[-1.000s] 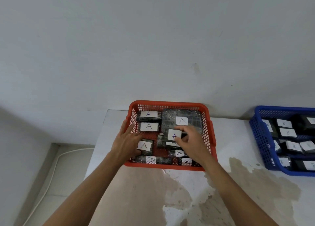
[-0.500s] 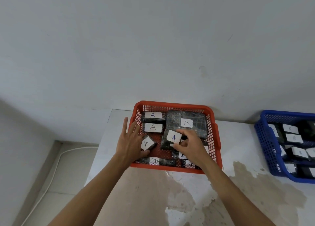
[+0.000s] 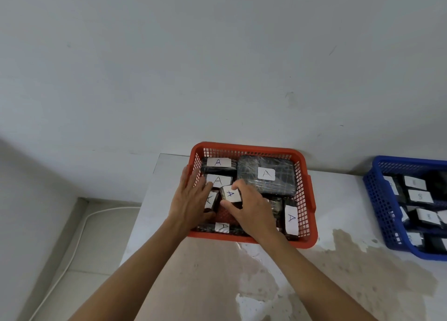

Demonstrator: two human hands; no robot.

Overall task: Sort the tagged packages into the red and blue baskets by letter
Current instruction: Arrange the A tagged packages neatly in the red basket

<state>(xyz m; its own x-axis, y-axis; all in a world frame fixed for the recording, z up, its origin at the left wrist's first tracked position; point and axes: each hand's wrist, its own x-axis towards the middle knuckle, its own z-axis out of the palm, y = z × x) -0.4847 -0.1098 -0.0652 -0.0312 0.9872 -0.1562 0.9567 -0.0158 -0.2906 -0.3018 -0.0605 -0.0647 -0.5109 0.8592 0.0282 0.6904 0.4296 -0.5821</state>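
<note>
A red basket [image 3: 310,201] stands on the table against the wall, filled with several black wrapped packages with white tags marked A. The biggest package [image 3: 278,173] lies at its back right. My right hand [image 3: 251,209] is inside the basket, fingers closed around a small A-tagged package [image 3: 231,194] near the middle. My left hand [image 3: 191,199] lies flat over the basket's left side, fingers spread, its thumb against another small package [image 3: 211,199]. A blue basket [image 3: 377,204] at the right edge holds more tagged packages.
The table top [image 3: 338,272] is pale with brown stained patches. A grey wall rises directly behind both baskets. Left of the table the floor drops away, with a white cable [image 3: 79,233] running along it.
My right hand has carried the small A package leftward toward my left hand. The view has shifted, so both baskets sit further right and a tagged package shows at the red basket's front right.
</note>
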